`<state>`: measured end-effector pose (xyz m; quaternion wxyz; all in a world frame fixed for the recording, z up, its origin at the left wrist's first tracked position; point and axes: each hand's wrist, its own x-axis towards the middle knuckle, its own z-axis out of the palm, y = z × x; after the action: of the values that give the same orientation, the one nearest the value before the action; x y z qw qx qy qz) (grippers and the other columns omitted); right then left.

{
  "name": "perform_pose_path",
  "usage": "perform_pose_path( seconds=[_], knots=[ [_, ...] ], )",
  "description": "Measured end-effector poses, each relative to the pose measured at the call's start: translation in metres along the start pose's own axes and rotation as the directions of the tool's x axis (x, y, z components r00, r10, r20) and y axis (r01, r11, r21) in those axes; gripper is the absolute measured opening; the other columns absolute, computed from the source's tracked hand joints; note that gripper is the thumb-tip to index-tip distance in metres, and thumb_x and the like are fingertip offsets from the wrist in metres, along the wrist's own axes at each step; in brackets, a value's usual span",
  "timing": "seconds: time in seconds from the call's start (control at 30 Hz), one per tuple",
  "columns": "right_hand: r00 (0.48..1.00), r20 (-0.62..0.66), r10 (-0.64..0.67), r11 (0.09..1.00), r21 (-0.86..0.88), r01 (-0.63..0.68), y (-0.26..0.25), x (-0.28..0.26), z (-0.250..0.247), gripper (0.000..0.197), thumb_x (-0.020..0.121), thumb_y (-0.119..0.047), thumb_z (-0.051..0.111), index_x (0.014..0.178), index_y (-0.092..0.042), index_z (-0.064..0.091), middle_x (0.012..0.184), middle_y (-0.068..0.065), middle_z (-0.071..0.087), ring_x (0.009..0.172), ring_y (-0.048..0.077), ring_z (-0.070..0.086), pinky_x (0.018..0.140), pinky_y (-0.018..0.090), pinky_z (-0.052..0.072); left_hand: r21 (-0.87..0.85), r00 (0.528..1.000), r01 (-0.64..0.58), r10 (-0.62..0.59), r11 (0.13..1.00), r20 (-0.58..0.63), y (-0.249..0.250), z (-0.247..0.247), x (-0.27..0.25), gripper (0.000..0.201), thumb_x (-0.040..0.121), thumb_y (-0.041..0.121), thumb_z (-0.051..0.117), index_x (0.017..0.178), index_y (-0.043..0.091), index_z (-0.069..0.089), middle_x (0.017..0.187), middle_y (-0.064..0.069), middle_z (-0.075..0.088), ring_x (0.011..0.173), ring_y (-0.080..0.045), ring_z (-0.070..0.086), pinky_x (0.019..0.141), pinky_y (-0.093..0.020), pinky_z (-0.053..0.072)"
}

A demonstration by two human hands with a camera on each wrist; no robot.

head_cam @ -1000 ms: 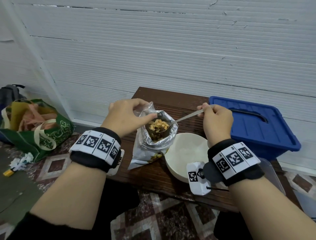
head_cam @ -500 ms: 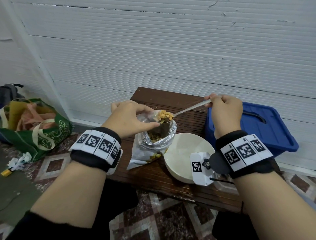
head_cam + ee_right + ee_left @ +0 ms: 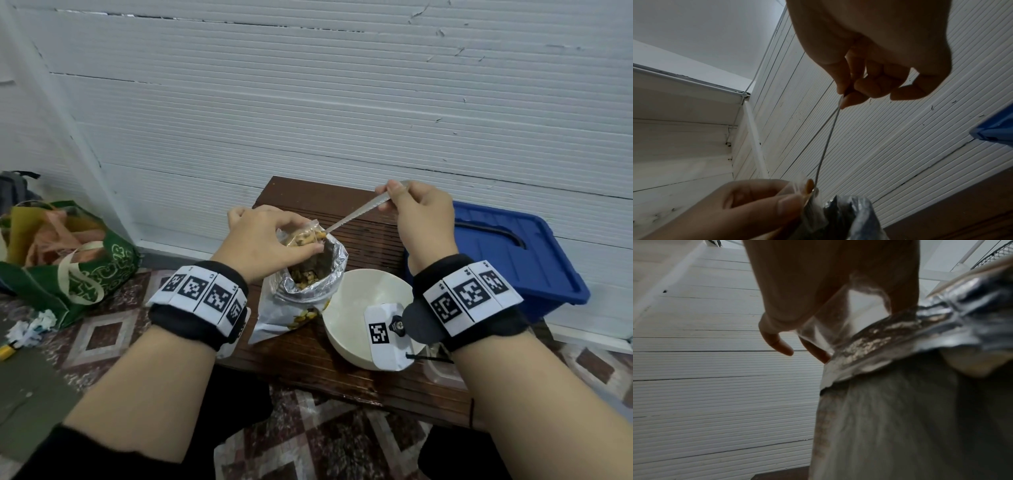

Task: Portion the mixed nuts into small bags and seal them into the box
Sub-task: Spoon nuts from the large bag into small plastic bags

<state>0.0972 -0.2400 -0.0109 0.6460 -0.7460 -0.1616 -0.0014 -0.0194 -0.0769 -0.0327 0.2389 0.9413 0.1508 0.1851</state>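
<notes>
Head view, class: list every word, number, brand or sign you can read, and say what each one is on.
Green tote bag: pale printed lettering, folded and too distorted to read.
Left wristband: black-and-white square code markers with tiny digits, too small to read.
Right wristband: the same, unreadable.
White tag over the bowl: one code marker, no words.
Foil bag: no legible text.

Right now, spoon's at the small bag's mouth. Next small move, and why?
Probably tip the spoon so the nuts slide into the small clear bag. The right hand pinches the handle with the bowl already at the bag's mouth, and the left hand holds that bag open just above the foil nut bag, so any spill should fall back in.
</notes>
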Motion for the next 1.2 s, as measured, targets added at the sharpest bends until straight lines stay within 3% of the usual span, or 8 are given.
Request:
perform_pose_path(
  seconds=[0.07, 0.2, 0.27, 0.5, 0.8, 0.87, 1.03, 1.2],
  knots=[
    [0.999, 0.017, -0.031, 0.999, 0.041, 0.031, 0.0, -0.001, 0.0, 0.032, 0.097, -0.023, 0.053, 0.069, -0.027, 0.068, 0.079, 0.004, 0.071, 0.087, 0.022, 0.066, 0.09, 0.042, 0.051, -0.027, 1.0, 0.02, -0.02, 0.999, -0.007, 0.001, 0.0, 0.0, 0.03, 0.07, 0.064, 0.069, 0.092, 0.045, 0.06, 0.088, 0.026, 0.058, 0.101, -0.002, 0.044, 0.087, -0.026, 0.016],
    [0.995, 0.052, -0.085, 0.992, 0.095, 0.08, -0.005, -0.005, -0.004, 0.026, 0.098, -0.024, 0.052, 0.081, -0.028, 0.071, 0.069, 0.0, 0.062, 0.061, 0.002, 0.05, 0.07, 0.028, 0.039, -0.079, 0.999, 0.041, -0.04, 0.996, 0.016, 0.001, 0.0, -0.002, 0.038, 0.061, 0.08, 0.062, 0.085, 0.052, 0.054, 0.084, 0.03, 0.055, 0.103, -0.007, 0.047, 0.091, -0.029, 0.018],
    [0.994, 0.051, -0.1, 0.991, 0.097, 0.095, -0.006, -0.006, -0.006, 0.025, 0.098, -0.024, 0.052, 0.082, -0.029, 0.071, 0.069, 0.0, 0.061, 0.058, 0.001, 0.046, 0.067, 0.027, 0.036, -0.091, 0.999, 0.038, -0.036, 0.995, 0.027, 0.001, 0.0, -0.002, 0.038, 0.058, 0.079, 0.062, 0.085, 0.054, 0.053, 0.085, 0.031, 0.055, 0.101, -0.005, 0.048, 0.092, -0.029, 0.019],
    [0.992, 0.042, -0.116, 0.989, 0.102, 0.111, -0.004, -0.009, -0.006, 0.025, 0.097, -0.025, 0.053, 0.08, -0.03, 0.071, 0.07, -0.001, 0.063, 0.068, 0.008, 0.052, 0.073, 0.033, 0.039, -0.06, 0.998, 0.04, -0.038, 0.997, 0.043, -0.002, 0.002, -0.004, 0.05, 0.061, 0.069, 0.073, 0.104, 0.047, 0.059, 0.103, 0.018, 0.061, 0.11, -0.008, 0.047, 0.092, -0.026, 0.015],
    [0.99, 0.054, -0.133, 0.985, 0.119, 0.126, -0.009, -0.016, -0.004, 0.024, 0.098, -0.022, 0.053, 0.082, -0.027, 0.071, 0.067, -0.005, 0.061, 0.061, -0.001, 0.051, 0.072, 0.027, 0.041, -0.096, 0.998, 0.057, -0.054, 0.994, 0.035, -0.004, 0.0, -0.009, 0.04, 0.067, 0.066, 0.066, 0.1, 0.047, 0.056, 0.101, 0.02, 0.06, 0.108, -0.006, 0.045, 0.095, -0.029, 0.019],
    [0.987, 0.055, -0.149, 0.981, 0.135, 0.141, -0.011, -0.017, -0.004, 0.023, 0.098, -0.021, 0.052, 0.084, -0.024, 0.07, 0.069, -0.005, 0.061, 0.059, -0.004, 0.05, 0.07, 0.021, 0.04, -0.112, 0.997, 0.065, -0.061, 0.992, 0.037, -0.003, -0.001, -0.008, 0.038, 0.067, 0.067, 0.069, 0.098, 0.049, 0.054, 0.098, 0.023, 0.059, 0.109, -0.007, 0.047, 0.101, -0.033, 0.022],
    [0.978, 0.057, -0.201, 0.969, 0.158, 0.19, -0.014, -0.021, -0.004, 0.021, 0.099, -0.021, 0.05, 0.091, -0.018, 0.07, 0.072, -0.007, 0.059, 0.058, -0.005, 0.05, 0.063, 0.011, 0.038, -0.165, 0.997, 0.071, -0.065, 0.984, 0.043, -0.006, 0.0, -0.006, 0.041, 0.051, 0.084, 0.048, 0.082, 0.056, 0.049, 0.087, 0.031, 0.055, 0.108, -0.008, 0.051, 0.105, -0.045, 0.034],
    [0.971, 0.064, -0.231, 0.962, 0.162, 0.219, -0.016, -0.023, -0.004, 0.02, 0.098, -0.02, 0.051, 0.092, -0.016, 0.07, 0.074, -0.01, 0.061, 0.064, -0.005, 0.053, 0.065, 0.011, 0.04, -0.162, 0.996, 0.084, -0.077, 0.983, 0.051, -0.006, -0.001, -0.006, 0.038, 0.055, 0.081, 0.053, 0.082, 0.056, 0.047, 0.085, 0.032, 0.053, 0.109, -0.011, 0.05, 0.105, -0.042, 0.033]
  ],
)
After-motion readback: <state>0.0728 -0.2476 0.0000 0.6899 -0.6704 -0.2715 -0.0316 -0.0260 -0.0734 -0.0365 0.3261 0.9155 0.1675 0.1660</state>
